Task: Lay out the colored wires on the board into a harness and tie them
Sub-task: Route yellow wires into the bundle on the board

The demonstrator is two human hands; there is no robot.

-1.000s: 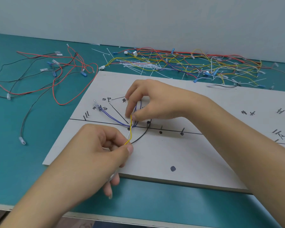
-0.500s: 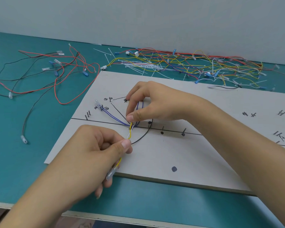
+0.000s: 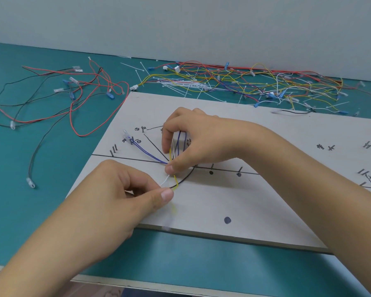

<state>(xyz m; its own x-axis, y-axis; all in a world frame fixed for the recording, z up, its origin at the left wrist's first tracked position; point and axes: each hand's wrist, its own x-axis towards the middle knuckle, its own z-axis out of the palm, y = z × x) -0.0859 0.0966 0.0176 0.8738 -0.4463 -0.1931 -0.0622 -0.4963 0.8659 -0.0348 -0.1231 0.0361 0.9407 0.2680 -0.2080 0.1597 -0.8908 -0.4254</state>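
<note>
A white board with black drawn lines, marks and small pegs lies on the teal table. A blue wire runs from a clear connector at the board's upper left down to the line crossing. My right hand pinches the blue, yellow and white wires together at that crossing. Just below, my left hand pinches a thin white wire between thumb and fingers. A yellow wire hangs from the right hand past the left thumb, its lower end blurred.
Red and black wires sprawl on the table left of the board. A tangle of colored wires and white cable ties lies along the back wall. A black-and-white wire rests at the board's far edge.
My left hand has let the yellow wire go and now pinches a white wire. The yellow wire's lower end swings free below. My right hand keeps its pinch at the crossing.
</note>
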